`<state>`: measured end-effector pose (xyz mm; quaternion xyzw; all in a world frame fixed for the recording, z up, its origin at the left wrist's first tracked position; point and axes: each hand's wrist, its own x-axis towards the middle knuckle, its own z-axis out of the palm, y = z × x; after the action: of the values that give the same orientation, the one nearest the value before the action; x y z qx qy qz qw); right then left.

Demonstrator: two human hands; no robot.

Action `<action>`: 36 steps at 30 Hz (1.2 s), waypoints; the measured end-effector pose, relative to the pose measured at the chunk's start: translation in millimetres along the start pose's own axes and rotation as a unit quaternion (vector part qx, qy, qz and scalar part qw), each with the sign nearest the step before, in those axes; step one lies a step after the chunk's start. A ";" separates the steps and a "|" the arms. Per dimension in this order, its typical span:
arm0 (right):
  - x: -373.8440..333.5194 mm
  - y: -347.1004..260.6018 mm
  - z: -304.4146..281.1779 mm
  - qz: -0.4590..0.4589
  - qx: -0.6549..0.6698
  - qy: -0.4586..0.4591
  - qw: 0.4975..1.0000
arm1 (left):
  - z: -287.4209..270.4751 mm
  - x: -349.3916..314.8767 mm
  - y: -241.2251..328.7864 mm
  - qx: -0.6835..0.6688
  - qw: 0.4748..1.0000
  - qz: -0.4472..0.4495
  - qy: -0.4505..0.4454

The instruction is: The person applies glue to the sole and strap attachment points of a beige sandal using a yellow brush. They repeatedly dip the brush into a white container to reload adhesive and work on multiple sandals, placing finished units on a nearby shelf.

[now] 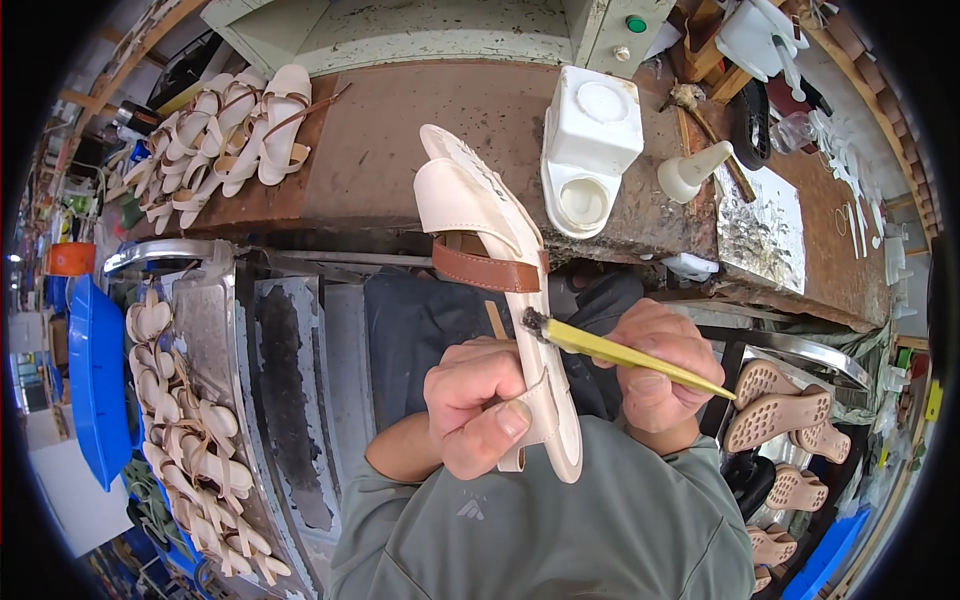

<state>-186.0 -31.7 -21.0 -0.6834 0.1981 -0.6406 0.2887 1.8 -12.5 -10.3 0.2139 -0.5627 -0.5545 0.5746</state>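
The fingers of the right hand (660, 365) are closed round a yellow-handled brush (640, 357), its dark bristles (535, 322) at the cream sandal's (524, 298) bare midsection; from here I can't swear they touch. The sandal lies just left of those fingers, before the person's chest, its long axis pointing away toward the workbench (385, 120), the brush slanting across it. The left hand (475, 410) is nearer, thumb and fingers gripping the near-end strap (541, 412). Beyond, a white plastic dispenser (600, 125) stands on the workbench.
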 end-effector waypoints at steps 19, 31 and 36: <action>0.3 -22.9 -13.2 0.003 0.056 -0.018 0.998 | 17.5 -2.2 -7.6 -0.062 0.995 0.059 0.048; -3.8 -37.9 -26.6 -0.034 0.126 -0.119 0.984 | 19.4 -5.8 1.6 -0.056 0.996 0.045 0.054; 12.9 -31.5 -19.5 0.024 0.110 -0.032 0.993 | 22.9 -9.2 3.9 -0.060 0.996 0.046 0.051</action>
<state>-207.2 -19.0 9.4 -0.6627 0.1334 -0.6290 0.3838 -14.6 5.3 -4.3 0.1810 -0.5080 -0.5486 0.6389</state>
